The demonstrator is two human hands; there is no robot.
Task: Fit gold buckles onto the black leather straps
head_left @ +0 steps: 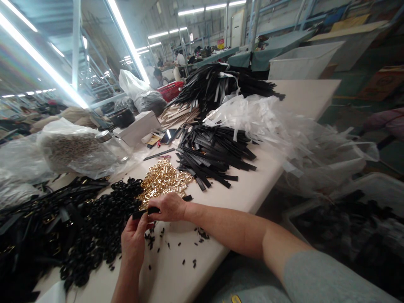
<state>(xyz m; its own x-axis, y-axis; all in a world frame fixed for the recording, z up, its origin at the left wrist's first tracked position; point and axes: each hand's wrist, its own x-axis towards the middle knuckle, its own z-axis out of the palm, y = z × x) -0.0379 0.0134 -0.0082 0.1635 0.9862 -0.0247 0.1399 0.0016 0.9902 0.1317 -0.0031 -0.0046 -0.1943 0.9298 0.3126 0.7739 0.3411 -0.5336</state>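
Both hands meet over the table's near part, pinching one short black strap [139, 214]. My left hand [133, 237] closes on it from below, thumb and fingers pressed together. From the right, my right hand [168, 207] grips its other end with curled fingers. Whether a buckle sits on the strap between the fingers, I cannot tell. Just beyond the hands lies a heap of gold metal buckles [166, 179]. A pile of small black loops [104, 214] spreads to the left of them, and cut black straps [214, 151] lie fanned out past the buckles.
Finished-looking black straps with gold buckles [28, 227] cover the left. Behind stand a glass jar [112, 145], a bag of pellet-like pieces [72, 145] and a white box [139, 128]. Plastic film [259, 113] hangs over the right table edge. Small black bits [184, 261] dot the tabletop [170, 277].
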